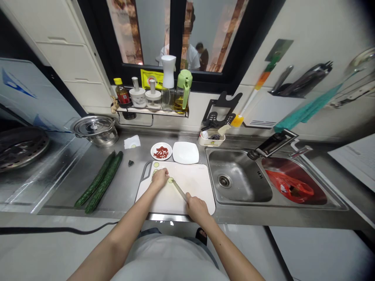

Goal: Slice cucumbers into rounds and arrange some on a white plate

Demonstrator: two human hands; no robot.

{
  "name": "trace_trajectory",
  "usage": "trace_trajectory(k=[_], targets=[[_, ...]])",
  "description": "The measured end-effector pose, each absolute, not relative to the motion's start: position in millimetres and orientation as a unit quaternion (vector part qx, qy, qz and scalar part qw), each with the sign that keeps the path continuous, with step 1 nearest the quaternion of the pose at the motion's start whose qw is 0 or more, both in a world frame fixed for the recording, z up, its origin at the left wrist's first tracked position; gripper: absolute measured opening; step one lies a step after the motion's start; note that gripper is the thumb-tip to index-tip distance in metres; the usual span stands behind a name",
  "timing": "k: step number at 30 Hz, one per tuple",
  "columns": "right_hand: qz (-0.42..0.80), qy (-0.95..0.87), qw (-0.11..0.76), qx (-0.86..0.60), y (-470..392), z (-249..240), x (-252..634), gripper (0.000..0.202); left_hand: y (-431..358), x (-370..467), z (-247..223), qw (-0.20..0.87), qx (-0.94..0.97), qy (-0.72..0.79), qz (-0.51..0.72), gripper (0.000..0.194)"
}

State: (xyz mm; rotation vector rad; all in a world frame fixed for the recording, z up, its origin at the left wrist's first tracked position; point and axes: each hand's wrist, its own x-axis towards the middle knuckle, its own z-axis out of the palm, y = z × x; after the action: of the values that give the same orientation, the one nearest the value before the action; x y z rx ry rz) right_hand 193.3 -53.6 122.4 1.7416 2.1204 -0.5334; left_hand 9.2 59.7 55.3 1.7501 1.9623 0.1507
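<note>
A white cutting board [193, 181] lies on the steel counter in front of me. My right hand [197, 207] is wrapped round the handle of a knife [179, 190], whose blade points up and left over the board. At the blade's tip is a round green slice [170, 180]. My left hand [159, 178] is over the board's left part, fingers bent together near that slice; what they hold, if anything, is too small to make out. Another cucumber slice [156, 164] lies above this hand, with more slices partly hidden beside it.
Two whole cucumbers [102, 183] lie at the left, near a lidded pot [96, 128]. Behind the board are a plate of red pieces [161, 151] and a white square plate [185, 152]. The sink [240, 175] is at the right, below a faucet [272, 144].
</note>
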Motion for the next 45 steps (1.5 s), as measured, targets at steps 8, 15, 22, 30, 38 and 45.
trace_trajectory(k=[8,15,22,30,38,45], targets=[[-0.191,0.754,0.188,0.600,-48.6,124.7,196.2,0.033,61.1,9.1,56.0,0.259,0.639,0.722,0.058,0.017],[-0.202,0.761,0.192,0.586,-42.7,123.3,197.5,0.034,60.5,8.9,56.8,0.257,0.641,0.721,0.057,0.016],[-0.211,0.763,0.196,0.579,-39.2,121.5,194.4,0.035,60.5,9.8,57.6,0.255,0.640,0.723,0.055,0.017],[-0.209,0.763,0.186,0.583,-33.3,119.1,191.1,0.033,62.2,9.4,56.0,0.261,0.633,0.727,0.046,0.018],[-0.207,0.767,0.183,0.579,-31.9,117.1,187.9,0.035,61.8,9.0,55.0,0.263,0.638,0.722,0.048,0.018],[-0.217,0.760,0.180,0.586,-31.5,117.4,188.0,0.034,61.8,8.9,53.5,0.258,0.639,0.723,0.051,0.018]])
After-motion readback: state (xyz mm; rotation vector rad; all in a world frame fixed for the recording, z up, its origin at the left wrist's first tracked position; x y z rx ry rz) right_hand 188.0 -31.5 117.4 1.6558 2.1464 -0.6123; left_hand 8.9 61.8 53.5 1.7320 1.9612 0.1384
